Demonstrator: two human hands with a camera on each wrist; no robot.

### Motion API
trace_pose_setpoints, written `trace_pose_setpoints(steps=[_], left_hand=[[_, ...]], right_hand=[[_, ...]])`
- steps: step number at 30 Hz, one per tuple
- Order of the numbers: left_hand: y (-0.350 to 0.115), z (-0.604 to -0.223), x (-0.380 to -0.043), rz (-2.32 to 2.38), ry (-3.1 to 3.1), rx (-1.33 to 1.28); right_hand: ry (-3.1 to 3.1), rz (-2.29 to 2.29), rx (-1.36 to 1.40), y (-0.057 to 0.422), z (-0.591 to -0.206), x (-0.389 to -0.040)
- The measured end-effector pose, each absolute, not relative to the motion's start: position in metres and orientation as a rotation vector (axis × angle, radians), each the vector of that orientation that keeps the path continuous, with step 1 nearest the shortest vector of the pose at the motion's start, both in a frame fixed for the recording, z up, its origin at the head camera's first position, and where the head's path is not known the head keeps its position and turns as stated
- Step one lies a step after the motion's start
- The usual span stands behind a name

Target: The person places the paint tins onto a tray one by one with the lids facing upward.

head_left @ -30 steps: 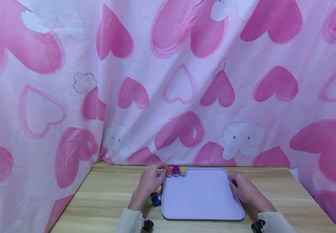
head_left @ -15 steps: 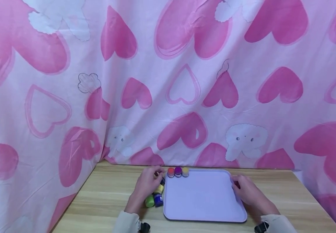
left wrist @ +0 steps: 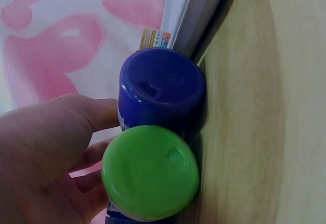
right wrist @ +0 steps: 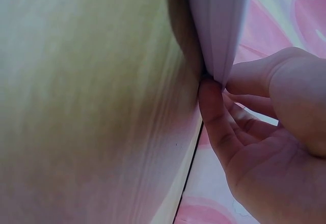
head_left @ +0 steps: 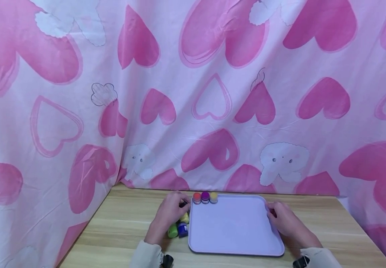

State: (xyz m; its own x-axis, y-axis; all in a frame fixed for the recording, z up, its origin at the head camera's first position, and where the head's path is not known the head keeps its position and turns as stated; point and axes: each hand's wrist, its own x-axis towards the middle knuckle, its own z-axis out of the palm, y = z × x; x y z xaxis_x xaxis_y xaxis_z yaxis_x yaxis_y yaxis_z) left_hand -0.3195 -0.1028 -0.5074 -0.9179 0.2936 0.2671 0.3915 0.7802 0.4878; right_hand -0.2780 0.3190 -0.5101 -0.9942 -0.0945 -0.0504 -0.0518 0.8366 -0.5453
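My left hand (head_left: pixel 169 211) is at the left side of a lilac tray (head_left: pixel 236 227). Its thumb and fingers pinch a small dark-lidded jar (head_left: pixel 183 204), partly hidden by the hand. Just below it lie a yellow jar (head_left: pixel 184 218), a green-lidded jar (left wrist: pixel 150 173) and a blue-lidded jar (left wrist: pixel 163 79), which cover part of the fingers in the left wrist view. Along the tray's far left corner stand red (head_left: pixel 197 198), purple (head_left: pixel 205 197) and pale yellow (head_left: pixel 213 197) lidded jars in a row. My right hand (right wrist: pixel 275 122) grips the tray's right rim, fingertip low beneath it, thumb against the side.
The tray rests on a wood-grain table (head_left: pixel 119 223). A pink heart-patterned cloth (head_left: pixel 209 96) hangs close behind the table's far edge and along its left side.
My left hand has closed on the dark-lidded jar, which lay beside the tray, and shifted slightly toward the tray. The right hand keeps its place on the rim. The head view has shifted a little.
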Motion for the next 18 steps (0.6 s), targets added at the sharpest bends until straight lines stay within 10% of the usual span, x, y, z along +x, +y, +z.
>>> trace_pose_setpoints(steps=[18], left_hand=[[-0.1114,-0.5105,-0.3246,-0.867,-2.790,-0.516]], right_hand=[[2.977,-0.830,-0.149,0.3178,-0.5094,-0.2777]])
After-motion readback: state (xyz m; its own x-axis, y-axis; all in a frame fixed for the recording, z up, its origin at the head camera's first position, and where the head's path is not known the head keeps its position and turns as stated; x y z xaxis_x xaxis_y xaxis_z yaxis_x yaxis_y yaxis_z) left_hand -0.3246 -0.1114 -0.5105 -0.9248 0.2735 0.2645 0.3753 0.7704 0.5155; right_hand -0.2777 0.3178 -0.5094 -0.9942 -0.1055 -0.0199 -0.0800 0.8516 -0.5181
